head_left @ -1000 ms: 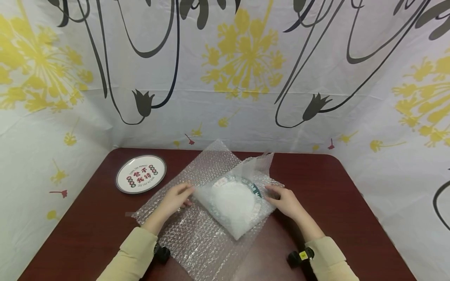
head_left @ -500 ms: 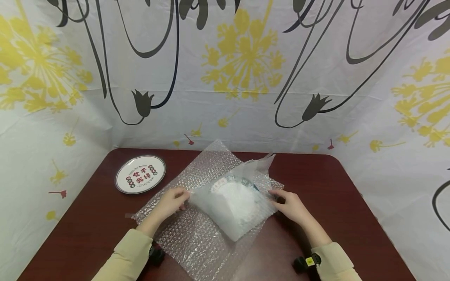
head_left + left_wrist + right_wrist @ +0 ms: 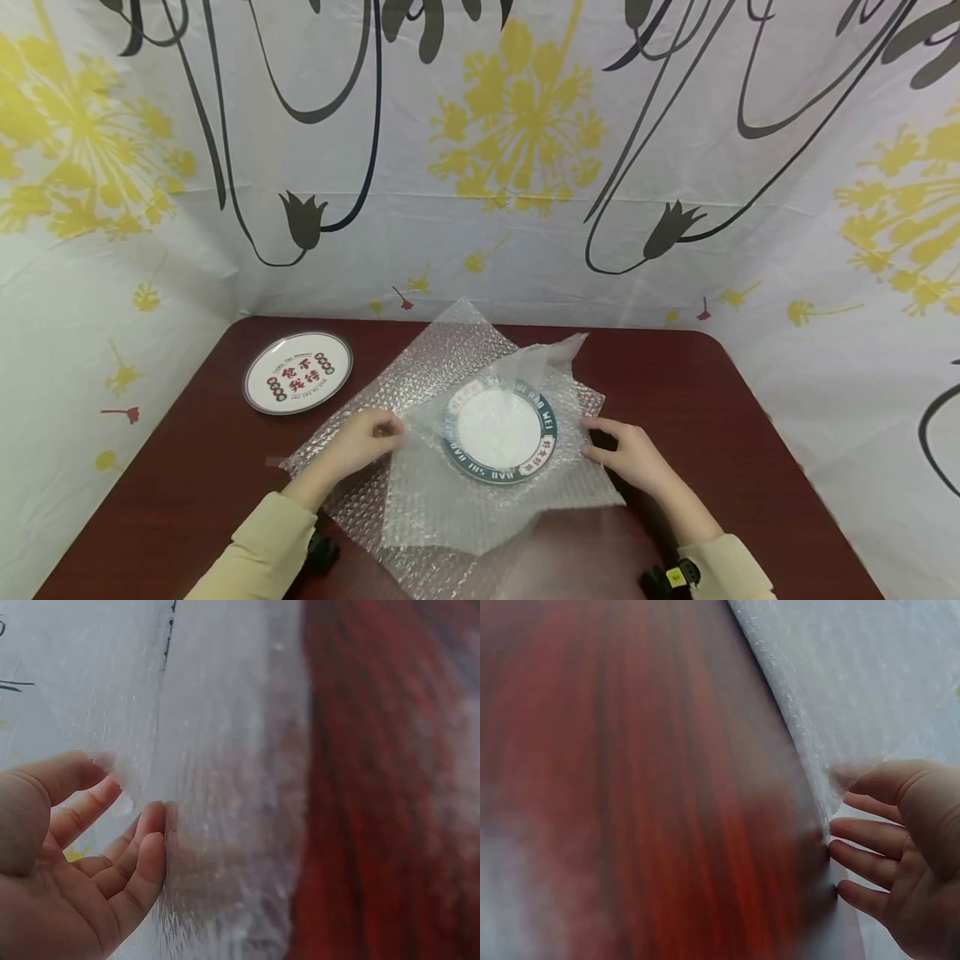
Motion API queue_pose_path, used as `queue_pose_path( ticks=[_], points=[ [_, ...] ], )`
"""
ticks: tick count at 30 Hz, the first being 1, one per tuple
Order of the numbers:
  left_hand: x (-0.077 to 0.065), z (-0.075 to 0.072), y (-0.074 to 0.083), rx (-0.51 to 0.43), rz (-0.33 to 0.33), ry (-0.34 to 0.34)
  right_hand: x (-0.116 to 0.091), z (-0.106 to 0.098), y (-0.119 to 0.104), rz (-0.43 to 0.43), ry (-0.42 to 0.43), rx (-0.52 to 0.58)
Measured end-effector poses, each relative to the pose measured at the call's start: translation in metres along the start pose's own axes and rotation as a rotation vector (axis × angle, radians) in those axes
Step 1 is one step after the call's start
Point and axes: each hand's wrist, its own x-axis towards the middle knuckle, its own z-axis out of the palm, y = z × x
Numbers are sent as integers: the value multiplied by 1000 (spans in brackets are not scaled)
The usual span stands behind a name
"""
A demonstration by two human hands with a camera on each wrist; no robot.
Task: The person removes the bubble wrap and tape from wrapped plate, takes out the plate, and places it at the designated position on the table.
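A white plate (image 3: 501, 429) with a dark teal lettered rim lies among translucent wrap (image 3: 442, 508), whose near part spreads flat toward the front. A film corner still veils the plate's upper left rim. At the plate's left, my left hand (image 3: 367, 440) pinches the wrap's edge between thumb and index finger; the left wrist view shows this film corner at the fingertips. On the other side my right hand (image 3: 626, 450) holds the wrap's right edge, thumb on top and fingers behind. Under it all lies a larger bubble wrap sheet (image 3: 420, 367).
A second white plate (image 3: 298, 373) with red characters lies at the far left of the dark red table (image 3: 690, 375). Patterned white cloth (image 3: 480, 233) hangs behind and at both sides. Each wrist wears a small black camera.
The near flap of wrap has unfolded off the plate toward the front, baring the plate's ring. Both hands have moved slightly nearer and a little outward.
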Motion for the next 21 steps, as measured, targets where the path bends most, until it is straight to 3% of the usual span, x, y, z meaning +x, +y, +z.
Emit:
queue_pose_path(
  ticks=[9, 16, 21],
  points=[
    [-6, 3, -4, 113, 82, -49, -10, 0, 4, -52, -26, -24],
    [-11, 8, -1, 183, 25, -70, -13, 0, 4, -67, -51, -31],
    [-11, 10, 2, 236, 43, -75, -14, 0, 1, -85, -58, -60]
  ],
)
